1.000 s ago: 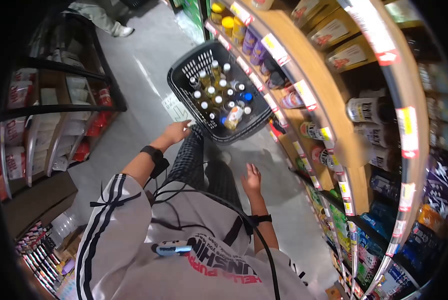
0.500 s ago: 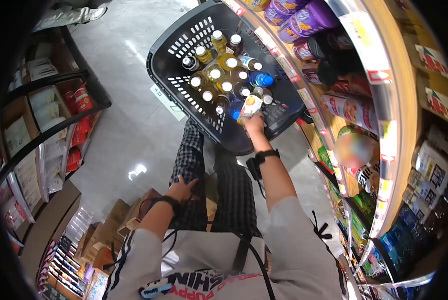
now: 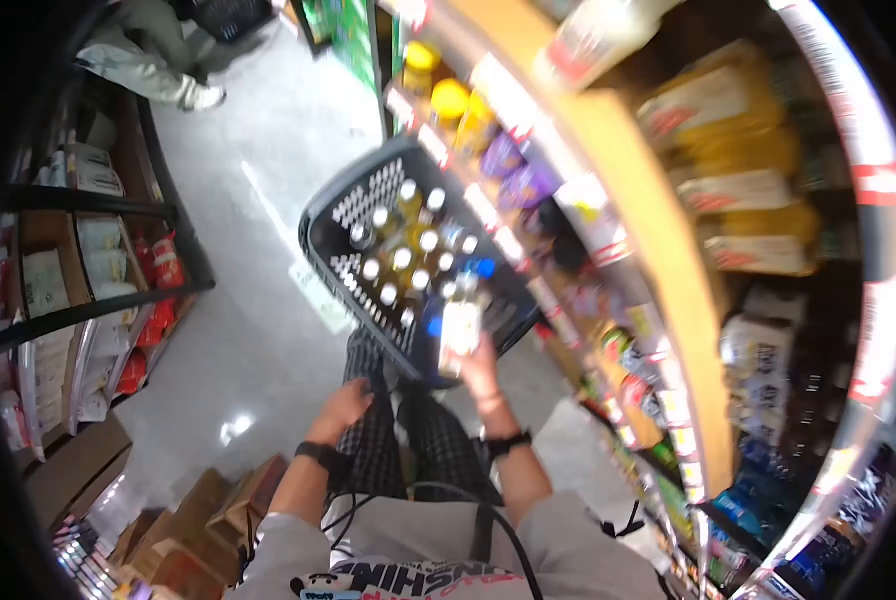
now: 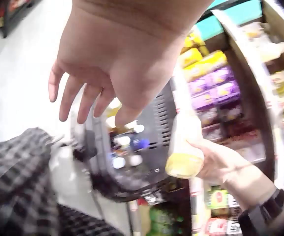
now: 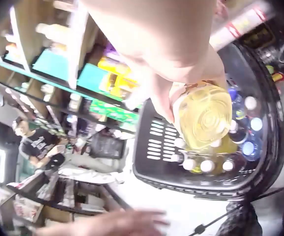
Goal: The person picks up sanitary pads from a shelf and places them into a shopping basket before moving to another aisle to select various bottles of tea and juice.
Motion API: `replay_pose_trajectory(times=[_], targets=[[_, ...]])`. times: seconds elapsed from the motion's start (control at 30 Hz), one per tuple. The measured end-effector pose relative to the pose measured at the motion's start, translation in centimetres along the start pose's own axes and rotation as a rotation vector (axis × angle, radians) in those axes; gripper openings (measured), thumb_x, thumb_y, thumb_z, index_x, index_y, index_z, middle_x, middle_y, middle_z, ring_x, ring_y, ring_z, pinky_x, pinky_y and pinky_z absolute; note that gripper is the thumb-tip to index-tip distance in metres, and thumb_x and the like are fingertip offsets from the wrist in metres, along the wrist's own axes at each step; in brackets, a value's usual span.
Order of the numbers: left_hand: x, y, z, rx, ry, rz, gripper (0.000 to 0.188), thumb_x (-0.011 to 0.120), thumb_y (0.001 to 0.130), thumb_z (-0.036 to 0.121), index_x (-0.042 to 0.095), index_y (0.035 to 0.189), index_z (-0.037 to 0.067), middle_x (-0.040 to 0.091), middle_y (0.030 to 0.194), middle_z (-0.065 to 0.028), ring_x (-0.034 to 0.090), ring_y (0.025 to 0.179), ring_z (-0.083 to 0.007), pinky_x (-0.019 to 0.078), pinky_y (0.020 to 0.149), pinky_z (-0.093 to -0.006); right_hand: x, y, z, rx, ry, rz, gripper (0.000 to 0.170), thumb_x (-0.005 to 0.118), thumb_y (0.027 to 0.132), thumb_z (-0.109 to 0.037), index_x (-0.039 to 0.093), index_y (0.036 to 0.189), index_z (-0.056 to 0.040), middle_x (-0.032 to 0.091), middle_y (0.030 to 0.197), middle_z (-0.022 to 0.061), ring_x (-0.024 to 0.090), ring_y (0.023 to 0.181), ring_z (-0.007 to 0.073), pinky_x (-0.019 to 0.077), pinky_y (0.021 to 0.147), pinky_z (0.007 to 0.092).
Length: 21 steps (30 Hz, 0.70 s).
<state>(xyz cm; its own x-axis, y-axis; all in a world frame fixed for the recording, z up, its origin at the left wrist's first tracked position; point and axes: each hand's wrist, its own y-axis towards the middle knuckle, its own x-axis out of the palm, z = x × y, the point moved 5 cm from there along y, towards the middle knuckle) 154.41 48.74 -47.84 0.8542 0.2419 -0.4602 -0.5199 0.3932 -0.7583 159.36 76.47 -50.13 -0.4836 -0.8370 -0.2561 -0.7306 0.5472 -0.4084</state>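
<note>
My right hand [image 3: 478,370] grips a bottle [image 3: 460,335] with a pale label over the near edge of the black basket [image 3: 318,235]. In the left wrist view the right hand [image 4: 225,164] has its fingers round the bottle [image 4: 185,147]; the right wrist view shows the yellowish base of the bottle [image 5: 206,115]. Several capped bottles [image 3: 403,258] stand in the basket, most with white caps, a blue cap [image 3: 483,267] among them. My left hand [image 3: 346,405] is empty near the left thigh, and its fingers hang loosely in the left wrist view, left hand [image 4: 117,64].
Stocked shelves [image 3: 658,270] curve along the right, close to the basket. Low shelving [image 3: 88,290] with red and white packs stands at left. Cardboard boxes [image 3: 193,520] lie at lower left. A person [image 5: 38,147] is farther down the aisle.
My right hand has lifted the bottle out from among the others toward my body. The left hand has moved slightly, still empty. The head view has shifted, so the basket appears lower and smaller.
</note>
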Motion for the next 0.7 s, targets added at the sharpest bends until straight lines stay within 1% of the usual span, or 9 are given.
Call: replay_pose_trajectory(times=[0.03,0.1,0.17,0.3,0.4,0.47,0.53,0.63,0.7], targets=[[-1.5,0.2,2.8,0.078,0.006,0.011,0.048,0.057,0.080,0.034,0.051,0.116,0.004,0.057,0.109,-0.0190,0.054,0.102,-0.0339,0.0441,0.084,-0.0404,-1.3,-2.7,-7.0,-0.072,-0.157,0.042,0.054,0.080,0.060,-0.019,0.049,0.101,-0.0016,0.059,0.095,0.0113,0.057,0.086,0.0225,0.0457,0.075,0.0367],[-6.7,-3.0,12.4,0.296,-0.273,0.088,0.052,0.060,0.079,0.037,0.050,0.116,0.002,0.059,0.106,-0.0182,0.058,0.094,-0.0327,0.0453,0.082,-0.0368,-2.4,-6.1,-10.9,-0.003,-0.134,0.037,0.060,0.080,0.059,-0.023,0.047,0.105,-0.0018,0.058,0.098,0.0141,0.057,0.090,0.0233,0.0452,0.078,0.0362],[-10.0,-6.8,20.8,0.552,-0.468,-0.040,0.058,0.065,0.077,0.031,0.043,0.120,-0.002,0.056,0.109,-0.0159,0.055,0.099,-0.0247,0.0424,0.087,-0.0335,-3.7,-9.9,-20.2,-0.042,-0.025,-0.057,0.067,0.080,0.059,-0.020,0.043,0.112,-0.0003,0.058,0.100,0.0111,0.057,0.093,0.0199,0.0452,0.081,0.0349],[-16.4,-16.4,31.3,0.838,-0.635,-0.050,0.073,0.074,0.070,0.023,0.033,0.123,-0.005,0.051,0.112,-0.0159,0.051,0.105,-0.0219,0.0386,0.092,-0.0320,-7.0,-14.6,-30.8,-0.319,0.053,0.013,0.068,0.075,0.064,-0.014,0.039,0.119,-0.0002,0.055,0.105,0.0114,0.056,0.097,0.0194,0.0440,0.082,0.0347],[-20.4,-21.7,35.3,0.887,-0.435,0.332,0.077,0.075,0.069,0.024,0.030,0.124,-0.005,0.050,0.112,-0.0173,0.050,0.106,-0.0225,0.0387,0.092,-0.0317,-8.8,-16.5,-38.8,-0.615,-0.074,0.075,0.066,0.073,0.067,-0.012,0.037,0.122,-0.0010,0.052,0.107,0.0154,0.055,0.095,0.0234,0.0448,0.080,0.0348],[-23.8,-23.5,37.4,0.809,-0.439,0.295,0.078,0.074,0.071,0.023,0.026,0.127,-0.003,0.047,0.114,-0.0171,0.048,0.109,-0.0215,0.0388,0.092,-0.0313,-9.7,-17.4,-42.7,-0.716,-0.078,0.187,0.066,0.072,0.068,-0.011,0.036,0.123,-0.0004,0.050,0.110,0.0174,0.055,0.094,0.0267,0.0447,0.081,0.0344],[-27.7,-26.2,40.1,1.059,-0.507,0.302,0.076,0.072,0.073,0.018,0.024,0.129,-0.002,0.045,0.119,-0.0154,0.047,0.111,-0.0198,0.0388,0.092,-0.0319,-11.0,-18.7,-48.6,-0.762,-0.132,0.175,0.068,0.066,0.069,0.004,0.030,0.127,0.0011,0.049,0.114,0.0140,0.051,0.105,0.0214,0.0436,0.089,0.0330],[-34.0,-31.0,44.4,1.318,-0.518,0.091,0.081,0.071,0.073,0.011,0.019,0.135,0.001,0.042,0.125,-0.0122,0.041,0.118,-0.0188,0.0350,0.097,-0.0328,-13.5,-17.7,-55.7,-0.777,-0.030,0.074,0.069,0.069,0.068,0.003,0.033,0.127,0.0006,0.048,0.117,0.0131,0.051,0.107,0.0195,0.0436,0.090,0.0322],[-38.2,-35.1,47.1,1.433,-0.314,0.209,0.088,0.073,0.071,0.018,0.018,0.137,0.001,0.035,0.134,-0.0144,0.037,0.123,-0.0214,0.0292,0.102,-0.0354,-14.4,-19.1,-61.9,-0.834,-0.140,0.109,0.067,0.070,0.069,0.001,0.035,0.126,-0.0003,0.050,0.117,0.0116,0.052,0.107,0.0184,0.0437,0.090,0.0324]])
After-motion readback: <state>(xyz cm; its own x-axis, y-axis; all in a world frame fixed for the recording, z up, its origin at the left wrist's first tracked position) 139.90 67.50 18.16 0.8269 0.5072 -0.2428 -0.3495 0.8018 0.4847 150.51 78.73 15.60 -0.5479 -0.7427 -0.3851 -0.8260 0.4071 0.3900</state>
